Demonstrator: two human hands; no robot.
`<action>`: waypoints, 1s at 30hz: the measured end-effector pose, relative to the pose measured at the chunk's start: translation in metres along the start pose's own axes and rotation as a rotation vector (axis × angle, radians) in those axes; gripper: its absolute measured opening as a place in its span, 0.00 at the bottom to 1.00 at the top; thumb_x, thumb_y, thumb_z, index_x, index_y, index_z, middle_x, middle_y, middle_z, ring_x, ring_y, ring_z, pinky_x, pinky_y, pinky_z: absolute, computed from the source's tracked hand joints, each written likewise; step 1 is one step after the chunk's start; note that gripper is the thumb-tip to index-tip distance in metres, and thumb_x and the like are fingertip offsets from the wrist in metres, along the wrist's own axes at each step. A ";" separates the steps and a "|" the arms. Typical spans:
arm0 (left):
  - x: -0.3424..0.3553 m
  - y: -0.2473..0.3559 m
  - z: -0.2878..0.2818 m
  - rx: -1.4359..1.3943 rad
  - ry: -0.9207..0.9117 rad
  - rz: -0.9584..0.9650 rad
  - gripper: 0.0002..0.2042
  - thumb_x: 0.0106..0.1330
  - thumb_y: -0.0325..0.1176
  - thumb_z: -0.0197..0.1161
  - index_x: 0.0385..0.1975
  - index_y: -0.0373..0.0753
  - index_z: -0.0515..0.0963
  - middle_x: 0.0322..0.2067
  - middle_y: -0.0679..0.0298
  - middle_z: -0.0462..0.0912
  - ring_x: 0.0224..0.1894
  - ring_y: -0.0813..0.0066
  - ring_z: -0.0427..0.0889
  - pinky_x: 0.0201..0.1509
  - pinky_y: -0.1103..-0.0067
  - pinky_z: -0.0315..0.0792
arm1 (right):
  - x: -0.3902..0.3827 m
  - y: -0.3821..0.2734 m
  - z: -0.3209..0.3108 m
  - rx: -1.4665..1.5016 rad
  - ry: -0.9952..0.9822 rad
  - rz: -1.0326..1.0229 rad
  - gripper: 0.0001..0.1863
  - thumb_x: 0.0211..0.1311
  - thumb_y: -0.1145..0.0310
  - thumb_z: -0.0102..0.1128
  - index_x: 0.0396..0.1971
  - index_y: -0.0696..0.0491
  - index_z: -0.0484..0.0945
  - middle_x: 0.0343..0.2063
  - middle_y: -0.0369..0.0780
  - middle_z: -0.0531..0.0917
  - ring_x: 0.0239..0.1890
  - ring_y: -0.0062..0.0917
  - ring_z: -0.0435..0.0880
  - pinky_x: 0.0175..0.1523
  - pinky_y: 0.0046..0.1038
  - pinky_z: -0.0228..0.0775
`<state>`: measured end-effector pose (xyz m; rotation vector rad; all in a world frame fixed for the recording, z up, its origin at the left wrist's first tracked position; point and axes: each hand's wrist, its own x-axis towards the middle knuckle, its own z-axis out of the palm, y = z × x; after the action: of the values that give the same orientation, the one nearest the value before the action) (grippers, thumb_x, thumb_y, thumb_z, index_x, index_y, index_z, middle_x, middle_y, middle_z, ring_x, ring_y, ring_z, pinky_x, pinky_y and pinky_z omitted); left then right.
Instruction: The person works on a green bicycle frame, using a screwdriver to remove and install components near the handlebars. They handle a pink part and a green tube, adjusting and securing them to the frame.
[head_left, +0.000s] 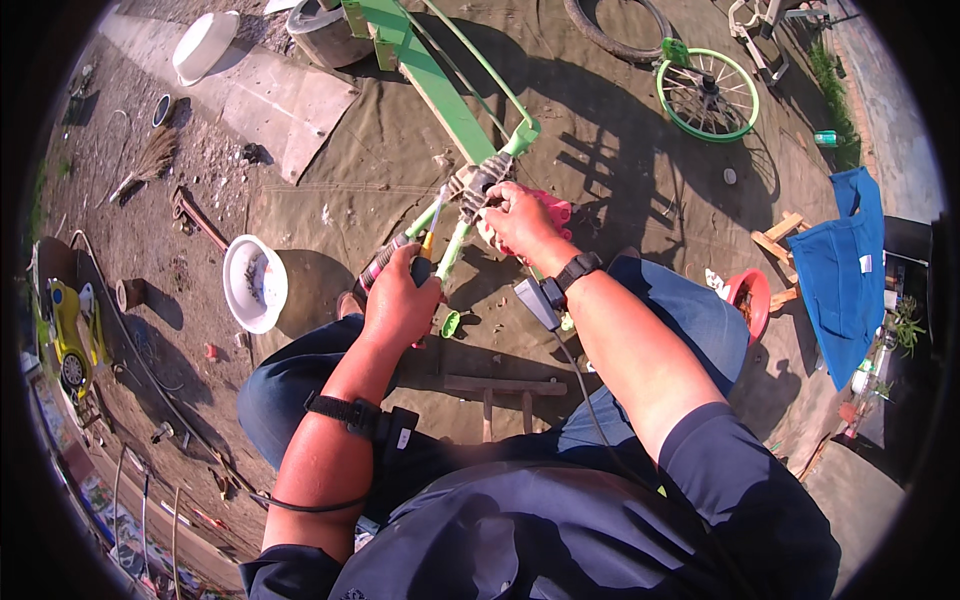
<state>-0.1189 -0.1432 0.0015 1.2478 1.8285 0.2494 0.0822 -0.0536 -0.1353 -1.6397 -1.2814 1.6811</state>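
A green metal frame [440, 95] of a child's bike or similar stands in front of me, its tubes running toward my knees. My left hand [400, 300] is closed round a screwdriver [428, 244] with a yellow and black handle. The tip points up at the joint of the frame, though I cannot tell whether it touches. My right hand [525, 222] has its fingers closed on a dark ribbed part [484, 184] at that joint. Something pink [556, 208] shows behind the right hand. A dark grip [383, 262] on a green tube lies beside the left hand.
A white basin [255, 284] and a pipe wrench [200, 218] lie to the left. At the far right are a green-rimmed wheel [708, 92] and a tyre [620, 28]. A red bowl [752, 300] and blue cloth [842, 275] on a wooden stand are by my right knee.
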 end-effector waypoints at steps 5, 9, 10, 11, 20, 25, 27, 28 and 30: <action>-0.002 0.004 0.000 0.011 -0.010 -0.017 0.27 0.60 0.33 0.60 0.61 0.35 0.68 0.26 0.55 0.84 0.21 0.67 0.83 0.27 0.72 0.77 | 0.010 0.021 0.003 -0.247 0.120 -0.153 0.15 0.59 0.62 0.66 0.44 0.51 0.80 0.30 0.45 0.86 0.34 0.38 0.86 0.41 0.36 0.77; 0.000 0.000 0.000 0.039 0.004 0.008 0.27 0.60 0.33 0.60 0.62 0.35 0.68 0.26 0.54 0.84 0.20 0.68 0.83 0.27 0.73 0.77 | 0.003 0.008 0.006 -0.329 0.142 -0.136 0.14 0.58 0.61 0.66 0.41 0.50 0.80 0.33 0.46 0.86 0.38 0.41 0.86 0.44 0.38 0.76; 0.000 -0.001 0.001 0.057 0.016 0.031 0.27 0.60 0.33 0.60 0.62 0.35 0.68 0.26 0.55 0.84 0.20 0.68 0.83 0.26 0.74 0.77 | 0.001 0.005 0.006 -0.339 0.148 -0.148 0.13 0.58 0.61 0.66 0.41 0.50 0.81 0.33 0.46 0.86 0.38 0.41 0.86 0.43 0.38 0.76; 0.000 -0.001 0.000 0.051 0.013 0.030 0.27 0.60 0.32 0.60 0.62 0.35 0.67 0.26 0.55 0.84 0.20 0.68 0.83 0.26 0.74 0.77 | -0.001 0.002 0.007 -0.348 0.155 -0.161 0.13 0.58 0.61 0.66 0.40 0.50 0.81 0.32 0.45 0.86 0.37 0.41 0.86 0.43 0.38 0.76; -0.002 0.008 -0.003 0.001 -0.031 -0.009 0.28 0.61 0.31 0.60 0.63 0.35 0.65 0.27 0.58 0.86 0.22 0.71 0.83 0.30 0.74 0.77 | -0.011 -0.046 -0.029 -0.477 0.336 -0.075 0.18 0.59 0.50 0.64 0.28 0.52 0.82 0.26 0.43 0.86 0.32 0.38 0.86 0.38 0.35 0.76; 0.006 -0.017 0.009 0.054 0.086 0.144 0.28 0.60 0.31 0.61 0.63 0.35 0.67 0.27 0.57 0.86 0.23 0.68 0.84 0.32 0.74 0.77 | 0.012 -0.060 -0.033 -0.389 0.103 0.113 0.27 0.66 0.46 0.52 0.33 0.59 0.82 0.23 0.46 0.85 0.25 0.36 0.85 0.38 0.37 0.76; 0.007 -0.021 0.011 0.066 0.099 0.161 0.28 0.60 0.32 0.61 0.62 0.35 0.67 0.28 0.57 0.86 0.25 0.67 0.85 0.34 0.74 0.77 | 0.018 -0.058 -0.034 -0.374 0.107 0.106 0.25 0.67 0.49 0.51 0.33 0.59 0.81 0.23 0.46 0.84 0.24 0.35 0.85 0.37 0.36 0.76; 0.007 -0.019 0.011 0.072 0.104 0.169 0.28 0.60 0.32 0.61 0.62 0.35 0.68 0.29 0.56 0.86 0.26 0.67 0.86 0.35 0.73 0.77 | 0.019 -0.056 -0.035 -0.367 0.109 0.104 0.23 0.67 0.51 0.51 0.33 0.59 0.81 0.22 0.46 0.84 0.24 0.35 0.85 0.36 0.36 0.76; 0.002 -0.002 0.004 0.026 0.022 0.051 0.28 0.60 0.32 0.61 0.62 0.35 0.68 0.30 0.55 0.86 0.28 0.66 0.86 0.36 0.72 0.77 | 0.021 -0.047 -0.035 -0.301 0.097 0.071 0.21 0.67 0.55 0.51 0.32 0.60 0.79 0.21 0.45 0.83 0.22 0.33 0.83 0.34 0.35 0.75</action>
<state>-0.1177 -0.1439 -0.0031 1.3156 1.8259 0.2695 0.0982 -0.0043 -0.1014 -1.9337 -1.5009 1.4827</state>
